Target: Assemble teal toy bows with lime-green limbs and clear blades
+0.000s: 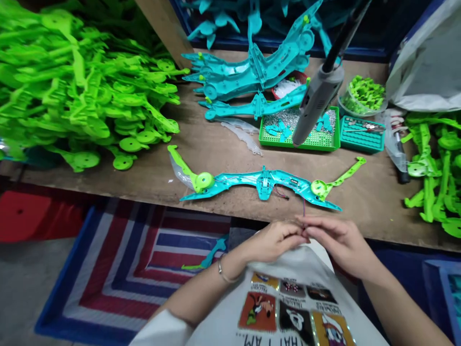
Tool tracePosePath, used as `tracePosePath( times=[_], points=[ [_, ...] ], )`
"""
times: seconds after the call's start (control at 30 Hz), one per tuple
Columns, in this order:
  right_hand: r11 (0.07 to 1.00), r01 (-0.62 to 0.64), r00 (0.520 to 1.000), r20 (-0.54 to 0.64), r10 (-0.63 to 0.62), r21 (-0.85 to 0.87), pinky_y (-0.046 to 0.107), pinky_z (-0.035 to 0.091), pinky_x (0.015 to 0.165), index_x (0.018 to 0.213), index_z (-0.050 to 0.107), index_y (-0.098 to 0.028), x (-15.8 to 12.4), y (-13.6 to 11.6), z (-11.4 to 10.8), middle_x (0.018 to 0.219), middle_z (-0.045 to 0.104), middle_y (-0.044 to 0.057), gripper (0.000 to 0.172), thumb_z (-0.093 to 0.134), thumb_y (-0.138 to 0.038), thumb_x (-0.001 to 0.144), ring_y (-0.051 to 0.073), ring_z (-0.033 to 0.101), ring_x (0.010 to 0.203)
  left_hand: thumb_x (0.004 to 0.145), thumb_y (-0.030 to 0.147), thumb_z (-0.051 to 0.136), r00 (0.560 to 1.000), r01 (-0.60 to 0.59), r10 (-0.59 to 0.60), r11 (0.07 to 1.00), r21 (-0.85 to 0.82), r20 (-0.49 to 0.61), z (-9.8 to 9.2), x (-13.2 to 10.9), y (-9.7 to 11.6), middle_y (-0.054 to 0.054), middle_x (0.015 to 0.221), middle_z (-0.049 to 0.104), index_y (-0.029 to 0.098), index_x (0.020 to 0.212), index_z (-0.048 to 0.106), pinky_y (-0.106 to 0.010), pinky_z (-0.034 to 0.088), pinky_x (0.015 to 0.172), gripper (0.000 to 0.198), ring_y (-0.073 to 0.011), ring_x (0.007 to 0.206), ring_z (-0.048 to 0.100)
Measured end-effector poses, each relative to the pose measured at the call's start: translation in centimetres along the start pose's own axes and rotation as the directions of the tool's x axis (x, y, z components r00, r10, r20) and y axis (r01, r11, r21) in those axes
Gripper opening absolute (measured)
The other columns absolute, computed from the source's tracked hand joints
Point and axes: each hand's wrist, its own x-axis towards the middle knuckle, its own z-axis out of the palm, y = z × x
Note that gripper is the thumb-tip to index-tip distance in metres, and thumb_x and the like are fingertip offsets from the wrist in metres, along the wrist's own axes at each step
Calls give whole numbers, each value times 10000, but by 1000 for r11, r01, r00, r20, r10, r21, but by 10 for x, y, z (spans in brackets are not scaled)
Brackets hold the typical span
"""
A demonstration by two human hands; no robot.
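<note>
A teal toy bow half [239, 179] lies across the bench edge in front of me, its inner side facing up. Bright green arms are fitted at both of its ends, the left arm [203, 181] and the right arm [319, 188]. Thin wires [304, 207] run down from its right part to my fingers. My left hand [279, 239] and my right hand [338, 235] meet at the bench edge, fingertips pinched together on the wire ends. Exactly what the fingertips cover is hidden.
Green arms [72, 96] are heaped at left, more [432, 168] at right. Teal bow halves [252, 72] are stacked behind. A green tray [298, 144] holds screws and teal pieces. A grey electric screwdriver [319, 103] hangs above it. A striped, blue-rimmed bin [104, 269] stands below.
</note>
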Motion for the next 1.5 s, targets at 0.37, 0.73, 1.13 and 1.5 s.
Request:
tracePosePath(
  times=[0.37, 0.73, 1.13, 1.5],
  points=[
    [997, -49, 981, -189, 36, -63, 370, 561, 930, 1189, 722, -252, -5, 12, -30, 1135, 754, 75, 263, 606, -327, 965, 214, 697, 1018, 852, 450, 758, 956, -88, -146, 686, -722, -255, -17, 45, 25, 39, 664, 534, 123, 924, 702, -171, 278, 475, 339, -20, 486, 392],
    [954, -54, 978, -177, 110, 295, 349, 600, 832, 1236, 671, -259, 4, 31, -4, 1109, 654, 72, 421, 759, -405, 851, 181, 679, 923, 873, 405, 756, 938, -135, -174, 612, -779, -300, -15, 47, 30, 29, 690, 564, 119, 952, 712, -159, 329, 474, 300, -16, 501, 430],
    [906, -268, 962, 33, 272, 327, 285, 541, 747, 901, 801, -191, 12, 20, -41, 882, 773, 37, 283, 820, -441, 770, 153, 680, 781, 880, 425, 740, 951, -91, -154, 686, -722, -266, -5, 61, 53, 23, 728, 582, 135, 980, 689, -189, 407, 528, 312, -40, 534, 479],
    [984, -133, 928, -335, 166, 118, 370, 573, 826, 881, 779, -174, 50, 34, -114, 899, 784, 74, 366, 850, -486, 704, 208, 709, 826, 974, 312, 574, 887, -212, 446, 624, 752, -120, 32, 90, 20, -218, 1423, 550, 132, 1338, 580, -541, 393, 1133, 406, -344, 1357, 495]
  ],
)
